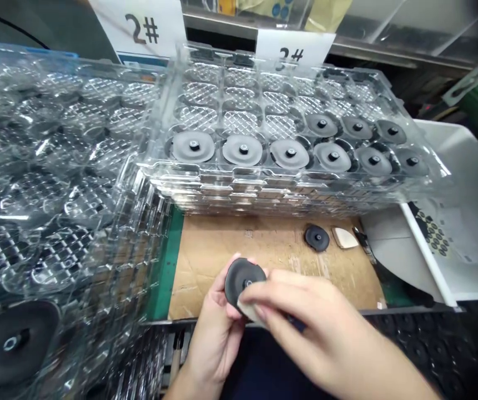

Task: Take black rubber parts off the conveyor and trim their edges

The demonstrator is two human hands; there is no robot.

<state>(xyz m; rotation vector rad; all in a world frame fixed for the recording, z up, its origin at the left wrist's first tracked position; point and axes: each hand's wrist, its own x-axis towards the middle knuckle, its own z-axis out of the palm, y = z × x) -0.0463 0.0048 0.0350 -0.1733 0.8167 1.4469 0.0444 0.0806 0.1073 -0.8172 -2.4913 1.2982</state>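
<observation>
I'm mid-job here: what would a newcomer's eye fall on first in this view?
Probably the hands at bottom centre: the left hand holds a black disc, and the right hand holds a pale pad at its edge. Beyond them, stacked clear plastic trays carry nine similar discs on top, with a white "2#" sign behind, upper left.

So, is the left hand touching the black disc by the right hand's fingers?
Touching: the head view shows the left hand cradling the black disc, fingertips showing against its rim.
</observation>
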